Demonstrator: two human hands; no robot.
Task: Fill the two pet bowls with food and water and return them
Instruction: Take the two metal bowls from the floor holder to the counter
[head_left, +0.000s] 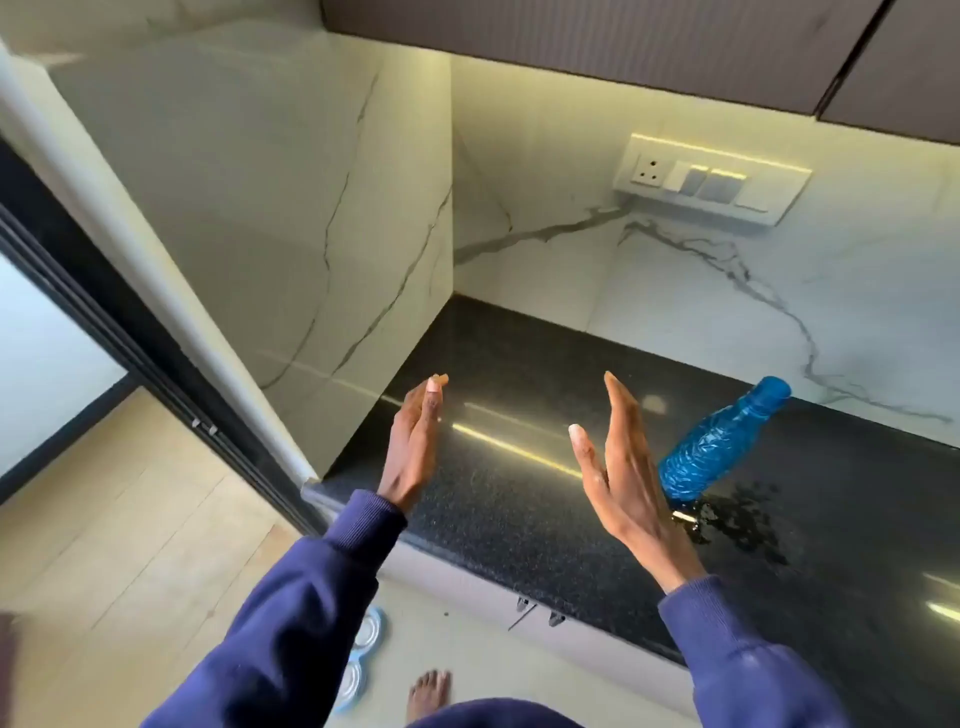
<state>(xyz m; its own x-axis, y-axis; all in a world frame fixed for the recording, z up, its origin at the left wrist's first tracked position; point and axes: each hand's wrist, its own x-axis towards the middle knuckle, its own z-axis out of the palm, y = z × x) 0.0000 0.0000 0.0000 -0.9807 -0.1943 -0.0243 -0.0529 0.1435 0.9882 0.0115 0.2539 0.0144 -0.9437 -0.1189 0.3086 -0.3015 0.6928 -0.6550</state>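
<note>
Head view, and down at the lower left the pet bowls (371, 629) sit on the floor tiles, a pale blue joined pair with shiny insides, mostly hidden behind the left sleeve (291, 613). Whether they hold anything, I cannot tell. They look like light plastic, easy to lift, but with water in one side they'd slosh. Best taken by the outer rim at both ends and kept level.

Moving across, the left hand (413, 447) is up over the black counter (493, 519), fingers straight, holding nothing. The right hand (618, 483) faces it, fingers straight too and nothing in it. The two palms are well apart.

Further right, the blue bottle (717, 441) stands on the counter just beyond the right hand, not touched. It looks like thin ribbed plastic, probably squashy under a hard squeeze, so a grip round the middle ribs seems safest. A puddle (743, 519) spreads at its base, so a wet, slippery wall is likely.
</note>
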